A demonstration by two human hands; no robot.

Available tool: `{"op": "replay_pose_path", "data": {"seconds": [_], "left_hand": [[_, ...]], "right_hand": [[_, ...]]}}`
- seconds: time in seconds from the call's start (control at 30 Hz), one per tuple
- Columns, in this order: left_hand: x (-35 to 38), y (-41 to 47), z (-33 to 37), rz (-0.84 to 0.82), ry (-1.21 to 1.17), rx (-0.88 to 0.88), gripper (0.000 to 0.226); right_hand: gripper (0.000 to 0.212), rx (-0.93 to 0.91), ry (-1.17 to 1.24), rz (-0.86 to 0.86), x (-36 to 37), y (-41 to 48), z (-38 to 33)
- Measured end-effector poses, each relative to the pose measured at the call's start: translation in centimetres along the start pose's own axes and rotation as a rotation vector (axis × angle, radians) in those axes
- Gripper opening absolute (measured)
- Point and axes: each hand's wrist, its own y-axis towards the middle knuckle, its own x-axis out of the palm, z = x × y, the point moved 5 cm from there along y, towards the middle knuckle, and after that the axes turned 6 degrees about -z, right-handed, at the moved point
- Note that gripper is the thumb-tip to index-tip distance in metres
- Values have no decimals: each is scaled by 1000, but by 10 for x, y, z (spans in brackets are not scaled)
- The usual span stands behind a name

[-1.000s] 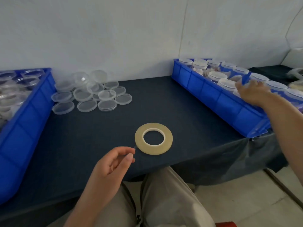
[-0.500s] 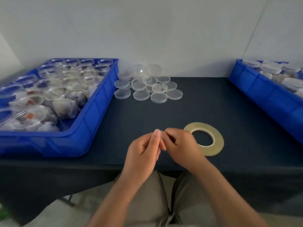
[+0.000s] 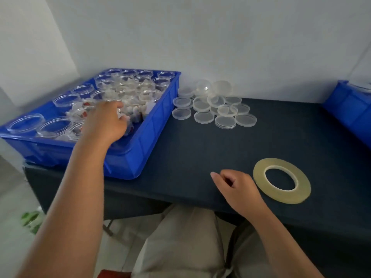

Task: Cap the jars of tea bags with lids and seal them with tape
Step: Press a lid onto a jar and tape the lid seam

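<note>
At left of centre the left hand (image 3: 104, 123) reached into the crate (image 3: 152, 137) among the open jars (image 3: 66, 100); blur hid whether it gripped one. The jars looked like light, thin clear plastic, slick and easily squashed, so they were best taken round the wall below the rim. Close-packed neighbours would crowd the fingers. Lids (image 3: 212, 109) lay heaped at upper centre. Lower right, the right hand (image 3: 236, 185) rested loosely curled, holding nothing I could see, just beside the tape (image 3: 285, 197). A second crate (image 3: 349, 109) showed at the right edge.
</note>
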Motion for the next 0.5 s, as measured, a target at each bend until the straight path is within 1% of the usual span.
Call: {"op": "replay_pose_path", "data": {"seconds": [0.07, 0.17, 0.2, 0.27, 0.37, 0.43, 0.47, 0.5], "left_hand": [[8, 23, -8, -75, 72, -49, 56], [18, 40, -6, -225, 225, -46, 63], [20, 42, -5, -252, 273, -35, 63], [20, 47, -3, -261, 280, -54, 60], [22, 51, -2, -282, 405, -47, 43], [19, 47, 1, -235, 419, -13, 28], [14, 44, 4, -171, 395, 21, 24], [7, 41, 8, -72, 356, 72, 22]], "right_hand": [[53, -3, -18, -2, 0, -1, 0], [52, 2, -37, -11, 2, -2, 1], [51, 3, -31, -9, 2, -2, 1], [51, -1, -19, 1, 1, -3, -1], [50, -2, -17, -3, 0, -3, -2], [50, 2, -13, -9, 0, -2, -3], [50, 4, -12, -8, -1, -2, -3], [50, 4, -9, -6, -1, -2, -2]]}}
